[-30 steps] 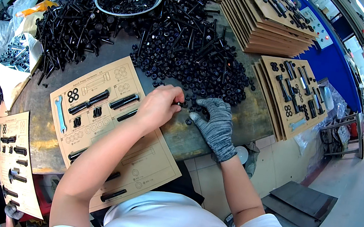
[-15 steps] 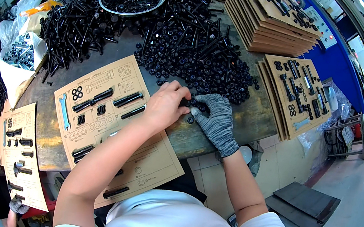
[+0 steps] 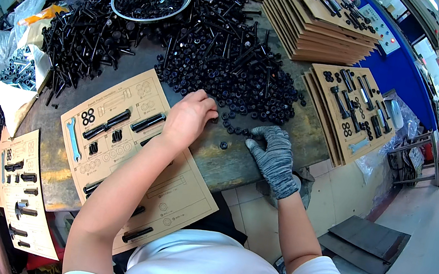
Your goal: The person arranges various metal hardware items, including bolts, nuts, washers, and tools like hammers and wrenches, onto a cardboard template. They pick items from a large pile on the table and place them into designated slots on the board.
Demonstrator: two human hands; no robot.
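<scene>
Lying nearest the body, a printed cardboard board [image 3: 192, 196] carries black bolts [image 3: 137, 235] and a blue wrench [image 3: 73, 139], while the left forearm crosses above it. Just beyond, the hands, close together half a second ago, are now apart. The bare left hand [image 3: 193, 118] is narrow, fingers bunched and pointing down at the near edge of the heap; whether a nut is pinched there I cannot tell. The gloved right hand [image 3: 274, 155] is half curled beside the bench edge, its thumb and forefinger near the end of a short string of nuts [image 3: 237, 130]; its grip is unclear too. With the gap opened, that string lies uncovered, loose on the bench [image 3: 207, 161], and a lone nut [image 3: 223, 145] sits nearer the body. So these nuts are off the board. Behind them spreads the nut heap [image 3: 213, 72], then a round metal bowl [image 3: 145, 20].
</scene>
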